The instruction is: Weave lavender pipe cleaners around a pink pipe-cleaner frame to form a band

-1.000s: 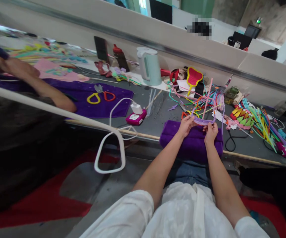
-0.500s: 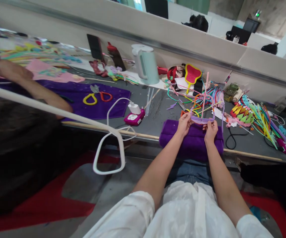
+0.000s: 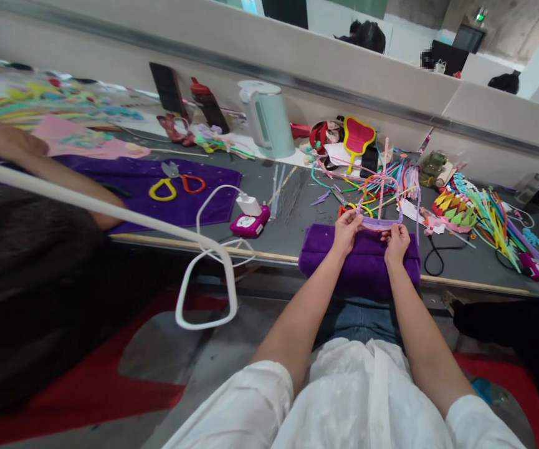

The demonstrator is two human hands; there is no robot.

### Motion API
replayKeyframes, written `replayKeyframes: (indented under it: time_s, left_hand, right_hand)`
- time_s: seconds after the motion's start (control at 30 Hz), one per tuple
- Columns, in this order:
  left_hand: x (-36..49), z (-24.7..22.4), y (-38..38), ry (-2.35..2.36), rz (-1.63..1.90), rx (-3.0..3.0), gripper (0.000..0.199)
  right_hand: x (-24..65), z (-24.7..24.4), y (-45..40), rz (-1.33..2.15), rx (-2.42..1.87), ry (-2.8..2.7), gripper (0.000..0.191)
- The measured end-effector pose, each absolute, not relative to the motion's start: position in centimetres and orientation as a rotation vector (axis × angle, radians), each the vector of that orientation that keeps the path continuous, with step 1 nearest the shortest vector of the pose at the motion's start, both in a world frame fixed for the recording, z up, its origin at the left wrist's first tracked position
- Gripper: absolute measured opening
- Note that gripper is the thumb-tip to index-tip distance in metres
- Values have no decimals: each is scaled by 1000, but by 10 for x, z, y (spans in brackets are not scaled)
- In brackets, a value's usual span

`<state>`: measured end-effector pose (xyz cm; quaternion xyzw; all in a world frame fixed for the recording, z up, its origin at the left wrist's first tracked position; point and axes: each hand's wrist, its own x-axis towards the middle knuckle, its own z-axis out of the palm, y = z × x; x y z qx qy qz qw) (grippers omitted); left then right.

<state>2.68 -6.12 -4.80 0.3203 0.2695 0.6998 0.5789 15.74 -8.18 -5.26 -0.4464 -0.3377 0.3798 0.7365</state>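
the dark grey table [image 3: 257, 178] carries a purple cloth [image 3: 204, 211], a magenta power socket [image 3: 250, 226], translucent sticks [image 3: 276, 192], thin dark wires [image 3: 296, 202] and colourful fuzzy stems [image 3: 505, 227].

ok, quick count: two hands [image 3: 346, 234] right of center, one lilac-and-pink frame [image 3: 379, 224], one purple roll [image 3: 362, 251] just below, one kettle [image 3: 279, 125] upper middle, two magenta power blocks [image 3: 258, 226], center and far right.

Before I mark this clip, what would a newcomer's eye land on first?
Probably the lilac band, held between the left hand and right hand by the far edge of the purple bundle. Next, the white bar that cuts in from the left; then the pale kettle at the back of the table.
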Motion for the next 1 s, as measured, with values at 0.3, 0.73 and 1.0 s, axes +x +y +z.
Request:
replayKeyframes:
  time_s: [0.3, 0.73, 1.0]
  left_hand:
    - [30, -48, -64, 668, 1643, 803, 39]
    - [31, -54, -64, 716, 1625, 974, 38]
    - [32, -54, -67, 813, 1677, 977, 32]
  right_hand:
    - [158, -50, -84, 862, -992, -747, 34]
    - [157, -41, -86, 918, -977, -657, 36]
    - [155, -42, -87, 813, -1073, -665, 38]
